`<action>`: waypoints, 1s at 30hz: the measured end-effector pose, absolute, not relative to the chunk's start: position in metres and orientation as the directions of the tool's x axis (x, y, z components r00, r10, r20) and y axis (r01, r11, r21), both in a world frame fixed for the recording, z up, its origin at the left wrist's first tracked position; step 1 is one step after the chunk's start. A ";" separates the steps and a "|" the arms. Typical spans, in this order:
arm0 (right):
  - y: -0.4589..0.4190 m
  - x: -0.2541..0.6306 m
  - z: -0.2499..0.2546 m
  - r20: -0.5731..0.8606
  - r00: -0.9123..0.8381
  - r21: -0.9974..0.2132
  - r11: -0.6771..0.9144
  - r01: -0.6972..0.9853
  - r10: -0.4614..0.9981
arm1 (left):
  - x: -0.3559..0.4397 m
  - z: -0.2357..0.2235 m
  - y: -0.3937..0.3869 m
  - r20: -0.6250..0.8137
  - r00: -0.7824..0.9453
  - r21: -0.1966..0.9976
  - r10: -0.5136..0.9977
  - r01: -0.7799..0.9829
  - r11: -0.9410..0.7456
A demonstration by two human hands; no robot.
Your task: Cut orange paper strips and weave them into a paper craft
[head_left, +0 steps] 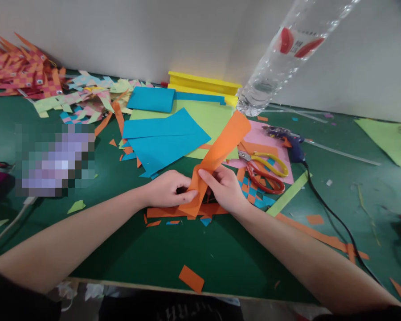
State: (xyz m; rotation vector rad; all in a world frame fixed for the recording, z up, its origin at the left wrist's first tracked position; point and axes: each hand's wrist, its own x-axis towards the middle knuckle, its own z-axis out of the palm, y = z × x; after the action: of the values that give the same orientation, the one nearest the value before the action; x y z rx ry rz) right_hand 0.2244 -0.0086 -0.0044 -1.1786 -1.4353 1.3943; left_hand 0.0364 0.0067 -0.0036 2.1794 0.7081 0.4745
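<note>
A long orange paper strip (220,149) rises from between my two hands over the green table (194,249). My left hand (169,188) pinches its lower left edge, fingers closed. My right hand (223,187) grips the strip's right side, thumb on top. The lower end of the strip is folded down toward orange scraps (160,212) lying under my hands. Blue sheets (163,140) lie just behind my hands.
Scissors with red and yellow handles (265,169) lie right of my hands on pink paper. A blue glue gun (292,145) with a black cord sits further right. A clear plastic bottle (274,67), a yellow box (203,84), woven paper pieces (23,71) and scraps crowd the back.
</note>
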 end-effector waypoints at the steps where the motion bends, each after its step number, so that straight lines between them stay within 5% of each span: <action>1: -0.009 0.224 -0.004 -0.058 -0.253 -0.995 -0.037 0.087 0.966 | 0.036 -0.003 0.006 0.101 0.775 0.772 0.624 0.334 -0.540; 30: -0.009 0.222 -0.003 -0.030 -0.231 -0.997 -0.013 0.072 0.973 | 0.038 0.001 0.004 0.091 0.746 0.796 0.659 0.343 -0.498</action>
State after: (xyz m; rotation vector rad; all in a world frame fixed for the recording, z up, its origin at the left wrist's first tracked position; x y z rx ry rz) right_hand 0.2222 -0.0094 -0.0032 -1.1575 -1.4234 1.3630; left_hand 0.0376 0.0041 0.0010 2.1294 0.7513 0.4950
